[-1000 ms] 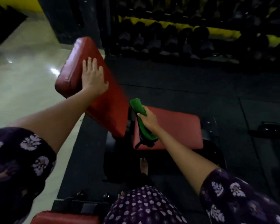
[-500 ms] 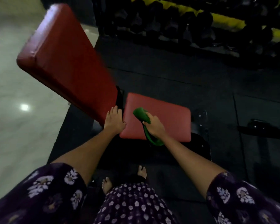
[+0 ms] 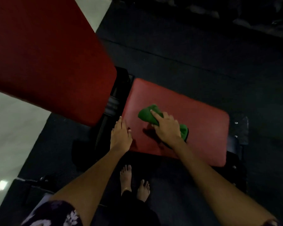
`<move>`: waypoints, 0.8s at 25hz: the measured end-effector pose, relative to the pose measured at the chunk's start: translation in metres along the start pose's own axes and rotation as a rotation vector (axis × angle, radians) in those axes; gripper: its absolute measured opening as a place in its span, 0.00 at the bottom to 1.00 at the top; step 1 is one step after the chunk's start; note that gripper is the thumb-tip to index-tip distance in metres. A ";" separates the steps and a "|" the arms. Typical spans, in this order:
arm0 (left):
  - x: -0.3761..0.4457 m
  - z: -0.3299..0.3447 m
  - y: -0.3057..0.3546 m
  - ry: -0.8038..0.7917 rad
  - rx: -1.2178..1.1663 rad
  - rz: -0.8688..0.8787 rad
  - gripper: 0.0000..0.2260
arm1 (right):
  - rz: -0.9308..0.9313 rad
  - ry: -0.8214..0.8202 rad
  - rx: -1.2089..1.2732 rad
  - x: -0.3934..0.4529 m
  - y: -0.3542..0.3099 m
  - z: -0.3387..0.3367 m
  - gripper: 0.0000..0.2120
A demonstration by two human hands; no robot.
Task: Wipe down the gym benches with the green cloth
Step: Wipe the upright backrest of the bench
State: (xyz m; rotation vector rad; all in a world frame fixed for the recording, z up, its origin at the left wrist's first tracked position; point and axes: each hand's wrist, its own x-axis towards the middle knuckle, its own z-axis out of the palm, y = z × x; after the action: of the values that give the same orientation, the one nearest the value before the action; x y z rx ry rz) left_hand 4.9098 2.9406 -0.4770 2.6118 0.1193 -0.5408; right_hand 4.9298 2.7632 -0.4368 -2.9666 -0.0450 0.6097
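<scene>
A red gym bench fills the view: its flat seat pad [image 3: 203, 128] lies in the middle, and its tilted backrest pad [image 3: 44, 51] rises at the upper left. My right hand [image 3: 167, 128] presses the bunched green cloth [image 3: 148, 115] onto the seat pad, index finger stretched over it. More cloth shows behind the wrist. My left hand [image 3: 120, 136] rests flat on the seat pad's left edge, fingers together, holding nothing.
The black bench frame and hinge [image 3: 113, 103] sit between the two pads. Dark rubber flooring [image 3: 186, 46] surrounds the bench; pale tiled floor [image 3: 10, 128] lies to the left. My bare feet [image 3: 134, 181] stand just before the seat. A dumbbell rack is dimly visible at the top right.
My left hand left the backrest and came down to the seat pad's left edge. My right hand carried the cloth from the gap onto the seat pad. The view moved closer and tilted down.
</scene>
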 end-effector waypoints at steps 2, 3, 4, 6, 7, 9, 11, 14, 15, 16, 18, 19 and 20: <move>0.020 0.027 -0.012 0.060 -0.054 0.006 0.24 | -0.099 -0.059 -0.050 0.002 -0.008 0.045 0.27; 0.026 0.039 -0.016 0.085 -0.067 0.019 0.23 | -0.241 -0.015 -0.108 -0.003 -0.011 0.066 0.27; 0.031 0.053 -0.020 0.114 -0.067 0.029 0.23 | -0.365 0.004 -0.163 -0.004 -0.007 0.083 0.29; 0.041 0.073 -0.025 0.183 -0.087 0.027 0.27 | -0.493 0.093 -0.283 0.026 0.014 0.095 0.33; 0.044 0.080 -0.026 0.224 -0.120 0.023 0.29 | -0.454 0.166 -0.322 0.051 0.028 0.094 0.33; 0.049 0.094 -0.030 0.301 -0.096 0.052 0.27 | -0.124 0.258 -0.195 0.105 0.047 0.072 0.30; 0.050 0.102 -0.033 0.340 -0.014 0.065 0.23 | 0.249 0.245 0.126 0.144 0.045 0.055 0.27; 0.050 0.112 -0.038 0.324 0.021 0.040 0.22 | -0.007 0.237 0.084 0.135 -0.004 0.081 0.27; 0.048 0.114 -0.039 0.320 0.025 0.032 0.22 | -0.229 0.224 0.021 0.120 -0.020 0.095 0.28; 0.047 0.115 -0.040 0.313 0.025 0.025 0.22 | -0.399 0.224 -0.037 0.112 -0.028 0.104 0.29; 0.046 0.115 -0.041 0.319 0.024 0.026 0.22 | -0.607 0.186 -0.168 0.136 -0.020 0.098 0.28; 0.047 0.114 -0.041 0.323 0.024 0.032 0.22 | -0.600 0.148 -0.205 0.158 -0.012 0.084 0.27; 0.050 0.114 -0.042 0.330 0.028 0.039 0.22 | -0.509 0.129 -0.185 0.180 -0.005 0.069 0.27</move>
State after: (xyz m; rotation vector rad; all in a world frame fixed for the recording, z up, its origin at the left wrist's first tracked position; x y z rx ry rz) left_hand 4.9079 2.9251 -0.6070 2.7038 0.1658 -0.0948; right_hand 5.0677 2.7843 -0.5701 -2.9678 -0.8543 0.3587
